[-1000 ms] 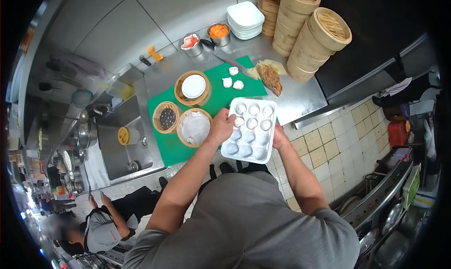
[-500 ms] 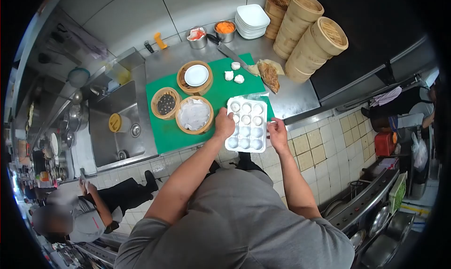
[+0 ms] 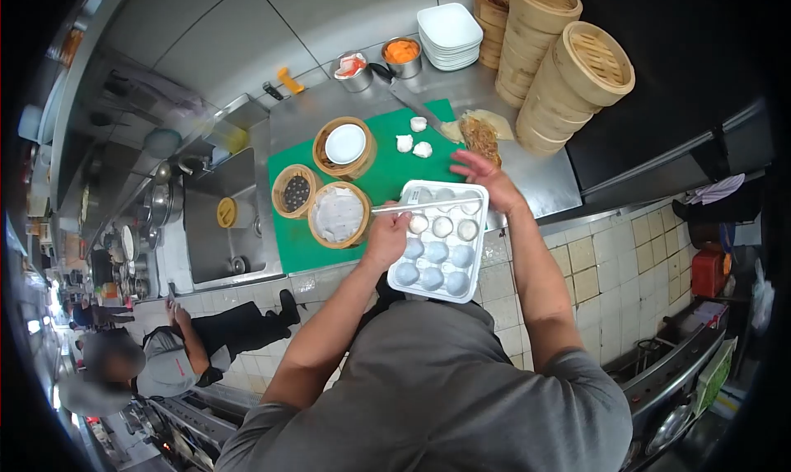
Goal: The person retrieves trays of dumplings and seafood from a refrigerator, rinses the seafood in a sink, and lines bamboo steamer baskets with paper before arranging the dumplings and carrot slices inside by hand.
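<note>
My left hand (image 3: 387, 240) is closed on the left edge of a white tray (image 3: 437, 254) with round compartments, some holding pale pieces. A clear strip, perhaps film or a lid edge, crosses the tray's upper part. My right hand (image 3: 488, 180) is off the tray, fingers spread, near its upper right corner and beside a brown food piece (image 3: 478, 134). Several small white pieces (image 3: 404, 143) lie on the green board (image 3: 387, 171). To the left are a paper-lined steamer (image 3: 338, 216), a steamer with a white dish (image 3: 345, 144) and one with a perforated dark liner (image 3: 296, 192).
Tall bamboo steamer stacks (image 3: 560, 85) stand at the back right, beside stacked white plates (image 3: 450, 35). A knife (image 3: 416, 104) lies near metal cups of orange (image 3: 402, 53) and red-and-white food (image 3: 352, 70). A sink (image 3: 218, 233) is left; a co-worker (image 3: 177, 352) stands lower left.
My right hand has moved up from the tray's right side and spread its fingers. A clear strip now lies across the tray's upper part. My left hand still holds the tray.
</note>
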{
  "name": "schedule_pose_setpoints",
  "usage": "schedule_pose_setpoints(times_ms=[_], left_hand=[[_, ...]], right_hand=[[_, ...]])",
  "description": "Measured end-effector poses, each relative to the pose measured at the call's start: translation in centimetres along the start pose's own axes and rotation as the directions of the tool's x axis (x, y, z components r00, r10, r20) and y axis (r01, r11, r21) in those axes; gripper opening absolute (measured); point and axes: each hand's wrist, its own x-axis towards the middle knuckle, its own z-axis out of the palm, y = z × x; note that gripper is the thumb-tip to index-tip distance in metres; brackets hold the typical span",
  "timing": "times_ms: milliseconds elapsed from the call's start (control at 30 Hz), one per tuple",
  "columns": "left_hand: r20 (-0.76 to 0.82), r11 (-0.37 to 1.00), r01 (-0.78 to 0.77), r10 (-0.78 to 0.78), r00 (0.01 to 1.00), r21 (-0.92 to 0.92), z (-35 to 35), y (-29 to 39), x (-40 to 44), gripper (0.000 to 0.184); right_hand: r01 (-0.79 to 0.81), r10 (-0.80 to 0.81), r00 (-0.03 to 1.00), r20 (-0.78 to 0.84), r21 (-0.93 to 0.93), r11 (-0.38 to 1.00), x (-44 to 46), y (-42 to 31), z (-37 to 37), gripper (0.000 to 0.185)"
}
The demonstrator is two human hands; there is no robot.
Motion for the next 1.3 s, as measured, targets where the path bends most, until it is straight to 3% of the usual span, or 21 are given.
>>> schedule_pose_setpoints(times_ms=[67,133,200,233,333,367,467,500,633,700,733,767,800,833,933,1000,1067,1100,1133,1200,1300], left_hand=[[0.026,0.999,0.033,-0.033,0.999,0.003,0.0,1.1,-0.7,0.017],[-0.008,0.993,0.003,-0.003,1.0,0.116,0.0,2.2,-0.8,0.017],[-0.054,0.992,-0.073,0.079,0.995,0.1,0.1,1.5,-0.6,0.018],[-0.051,0.992,-0.055,0.061,0.997,0.113,-0.1,1.6,-0.4,0.018],[-0.049,0.996,-0.003,0.007,0.999,0.087,-0.2,2.5,-0.8,0.017],[-0.048,0.998,0.038,-0.035,0.998,0.059,-0.3,2.7,-0.9,0.017],[-0.025,0.998,-0.024,0.026,0.999,0.056,-0.3,1.8,-1.0,0.016],[-0.026,0.998,-0.024,0.026,0.999,0.055,-0.3,1.5,-1.0,0.016],[-0.006,0.994,-0.043,0.044,0.999,0.103,-0.3,0.4,-0.8,0.016],[-0.002,0.992,-0.056,0.057,0.998,0.116,-0.4,0.3,-0.9,0.016],[-0.003,0.996,-0.031,0.031,1.0,0.084,-0.6,0.4,-1.0,0.015],[-0.004,0.999,-0.006,0.006,1.0,0.051,-0.7,0.5,-1.2,0.015],[-0.004,0.999,-0.006,0.006,1.0,0.052,-0.6,-0.1,-1.1,0.015],[-0.015,1.0,0.001,-0.001,1.0,0.006,-0.5,-1.0,-0.9,0.014],[-0.074,0.997,-0.038,0.033,0.997,-0.069,-0.2,-3.2,0.1,0.015],[-0.122,0.992,-0.077,0.065,0.99,-0.097,-0.3,-3.1,0.1,0.017],[-0.097,0.999,-0.023,0.018,0.995,-0.048,-0.8,-2.4,-0.1,0.016],[-0.095,0.999,-0.021,0.017,0.995,-0.049,-0.6,-2.3,-0.1,0.016],[-0.108,0.998,0.006,-0.014,0.994,-0.07,-0.4,-2.3,-0.2,0.017],[-0.116,0.995,0.032,-0.043,0.992,-0.092,-0.1,-2.4,-0.2,0.017],[-0.153,0.999,0.044,-0.046,0.987,-0.02,0.4,-3.3,0.0,0.019]], right_hand=[[0.029,-0.026,0.999,-0.031,0.114,0.993,1.0,-1.0,-1.5,0.053],[0.116,-0.119,0.991,-0.068,-0.052,0.992,0.3,-4.9,-0.5,0.046],[0.262,-0.195,0.965,0.176,-0.677,0.687,-2.1,-10.6,4.6,0.048],[0.354,-0.2,0.935,0.292,-0.794,0.495,-2.5,-11.7,6.7,0.053],[0.275,-0.082,0.961,0.263,-0.91,0.309,-1.7,-9.4,7.7,0.055],[0.084,0.004,0.995,0.096,-0.882,0.464,-1.5,-9.7,7.8,0.049],[0.11,-0.117,0.992,0.051,-0.808,0.579,-0.6,-8.1,7.0,0.048],[0.204,-0.224,0.97,0.091,-0.807,0.555,-0.7,-8.1,7.5,0.033],[0.275,-0.232,0.955,0.185,-0.846,0.456,0.0,-4.7,4.4,0.023],[0.208,-0.064,0.969,0.237,-0.651,0.73,0.4,-3.5,2.3,0.016],[0.206,-0.063,0.97,0.237,-0.65,0.732,0.0,-2.7,1.4,0.016],[-0.024,0.086,0.974,0.211,-0.284,0.959,-0.3,-1.7,0.3,0.026],[-0.267,0.228,0.941,0.25,0.137,0.954,-0.4,-1.3,0.0,0.038],[-0.361,0.282,0.917,0.281,0.288,0.887,-0.8,-0.6,0.2,0.053],[-0.173,0.15,0.985,0.086,0.549,0.818,-2.2,2.6,2.3,0.051],[-0.171,0.15,0.985,0.083,0.546,0.82,-2.3,5.0,3.0,0.048],[-0.004,0.029,0.999,-0.025,0.682,0.732,-2.1,7.4,3.4,0.048],[0.057,-0.171,0.982,0.075,0.753,0.655,-1.2,8.1,3.7,0.047],[0.058,-0.17,0.983,0.072,0.753,0.655,-1.6,8.7,3.6,0.047],[-0.027,0.185,0.974,-0.131,0.743,0.669,-2.8,5.6,6.8,0.049],[-0.071,0.194,0.979,-0.061,0.792,0.606,-3.7,5.1,7.8,0.055]])
